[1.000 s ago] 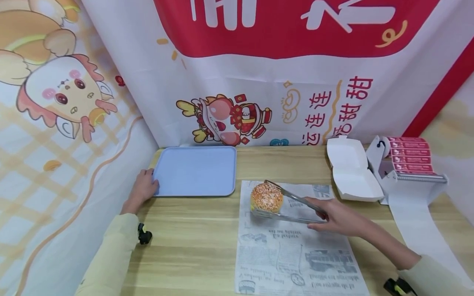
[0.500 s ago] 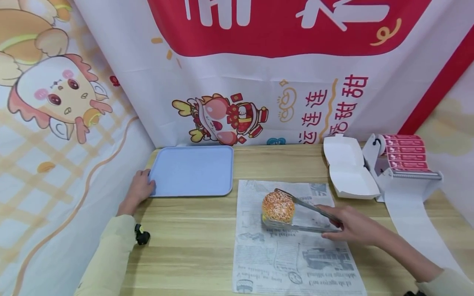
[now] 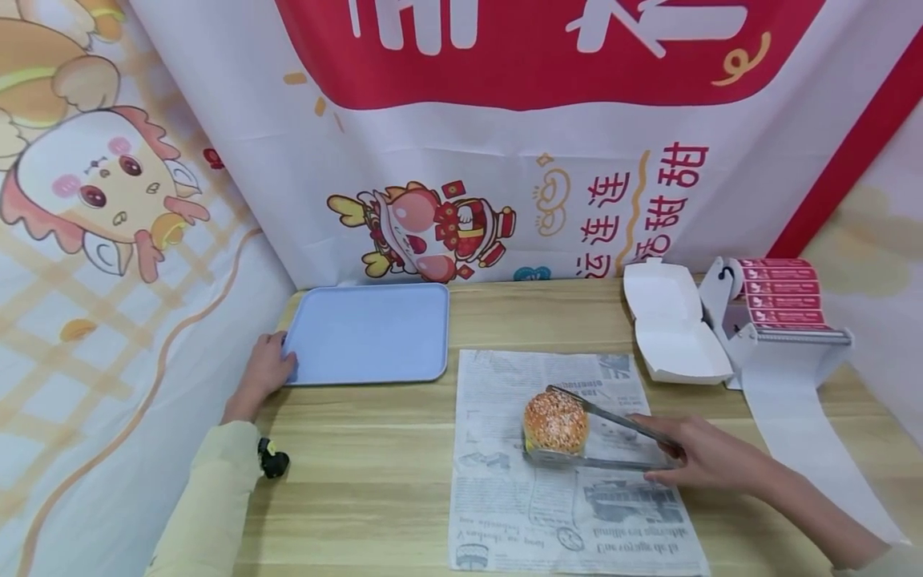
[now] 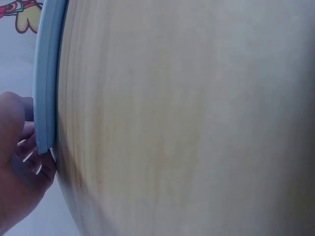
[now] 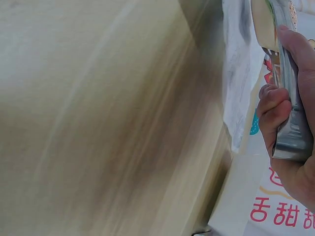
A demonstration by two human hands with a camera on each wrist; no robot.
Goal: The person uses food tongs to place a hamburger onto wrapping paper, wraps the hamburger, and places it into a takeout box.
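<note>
Right hand (image 3: 710, 457) grasping metal tongs (image 3: 613, 463), their arms flanking a round, sesame-topped burger (image 3: 555, 422) over newsprint-patterned paper (image 3: 490, 401) with flipped French text, "Une voyage de la". Left hand (image 3: 265, 370) pinching a smooth blue tray (image 3: 371, 332) near its corner, on the wood-grained table (image 3: 353, 473). Beyond, a banner (image 3: 541, 132) lettered "连连", "甜甜".

The sesame burger (image 3: 555, 423) is showing speckled golden brown, the tray (image 3: 368, 332) pale blue, the newsprint paper (image 3: 548, 501) grey-on-white.

We could reach over the bare worktop (image 3: 364, 469) this side of the tray (image 3: 368, 332), left of the printed paper (image 3: 497, 513); toward the far right corner, the open box (image 3: 681, 344) and the label dispenser (image 3: 782, 296) stand in our way.
</note>
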